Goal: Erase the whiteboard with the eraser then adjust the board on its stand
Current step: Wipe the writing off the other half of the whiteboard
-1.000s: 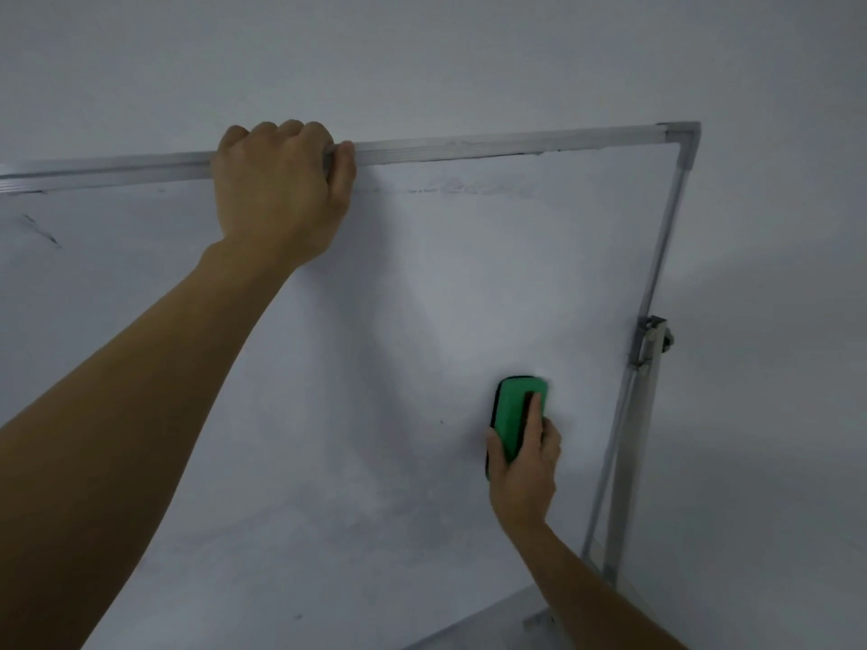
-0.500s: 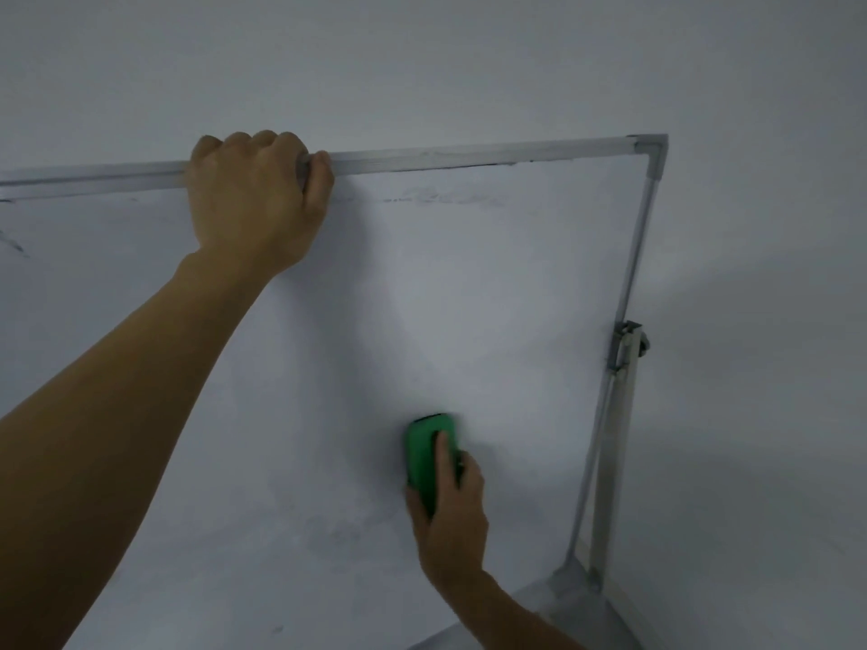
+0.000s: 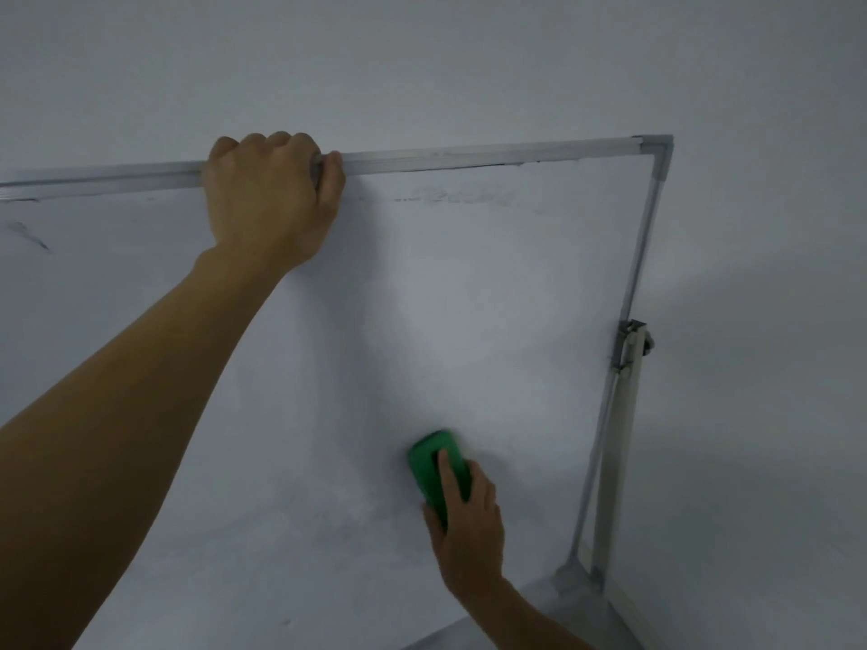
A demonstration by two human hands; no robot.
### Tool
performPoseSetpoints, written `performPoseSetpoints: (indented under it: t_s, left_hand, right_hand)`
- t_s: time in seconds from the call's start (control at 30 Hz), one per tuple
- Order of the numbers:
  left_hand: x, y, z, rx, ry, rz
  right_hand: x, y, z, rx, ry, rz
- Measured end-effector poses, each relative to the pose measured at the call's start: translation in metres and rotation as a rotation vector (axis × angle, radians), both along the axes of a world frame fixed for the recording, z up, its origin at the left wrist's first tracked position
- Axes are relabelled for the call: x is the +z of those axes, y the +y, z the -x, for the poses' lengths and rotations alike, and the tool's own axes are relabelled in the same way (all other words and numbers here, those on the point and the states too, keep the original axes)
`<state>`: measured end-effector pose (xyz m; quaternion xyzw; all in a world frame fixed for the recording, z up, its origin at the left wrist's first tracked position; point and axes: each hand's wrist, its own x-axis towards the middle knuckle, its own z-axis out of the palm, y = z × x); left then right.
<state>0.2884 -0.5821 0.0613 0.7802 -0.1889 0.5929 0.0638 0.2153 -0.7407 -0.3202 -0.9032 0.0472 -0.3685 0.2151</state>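
Our right hand [image 3: 467,523] was clasped on the green eraser [image 3: 434,466], forefinger laid along its back, pressing it flat to the lower right part of the whiteboard [image 3: 469,321]; our left hand [image 3: 272,199] was clenched over the top frame rail [image 3: 469,157], fingers hooked behind it and thumb in front, bracing the panel; to the right, the side rail [image 3: 642,255] ran down to a pivot bracket [image 3: 631,344] on the stand's upright [image 3: 614,462], which met the base [image 3: 577,579] near the bottom corner. The risk, as we judged it, lay in that pivot; hard pressure low on the board could swing the panel about the bracket if the grip above slackened, and the eraser could then skid off the surface or the frame could rock on its stand; a lighter danger was a stroke that merely spread the residue instead of lifting it. The board itself looked mostly wiped, pale and cloudy with a dull grey haze; a faint smudged line [image 3: 460,195] lingered just beneath the top rail, and a short dark mark [image 3: 28,234] remained at the far left edge, so we judged the erasing unfinished and the adjusting not yet begun; the eraser appeared small, rounded at its corners and easily held in one hand.
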Motion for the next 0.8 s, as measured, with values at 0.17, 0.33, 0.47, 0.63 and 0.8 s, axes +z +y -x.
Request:
performPoseSetpoints:
  t_s: [0.17, 0.33, 0.47, 0.63, 0.8]
  left_hand:
    - [0.0, 0.006, 0.0, -0.005, -0.03, -0.017]
    - [0.0, -0.003, 0.0, 0.002, -0.032, -0.016]
    - [0.0, -0.009, 0.0, 0.01, -0.01, -0.002]
    - [-0.001, -0.006, 0.0, 0.006, -0.009, 0.028]
    - [0.0, -0.011, -0.001, 0.027, -0.028, 0.065]
  right_hand:
    - [-0.01, -0.045, 0.0, -0.039, 0.05, 0.014]
    - [0.063, -0.083, -0.034, -0.163, -0.142, -0.412]
    - [0.044, -0.071, -0.028, -0.153, -0.07, -0.444]
    - [-0.02, -0.086, 0.004, -0.086, 0.1, -0.262]
    - [0.064, -0.163, -0.039, -0.249, -0.071, -0.55]
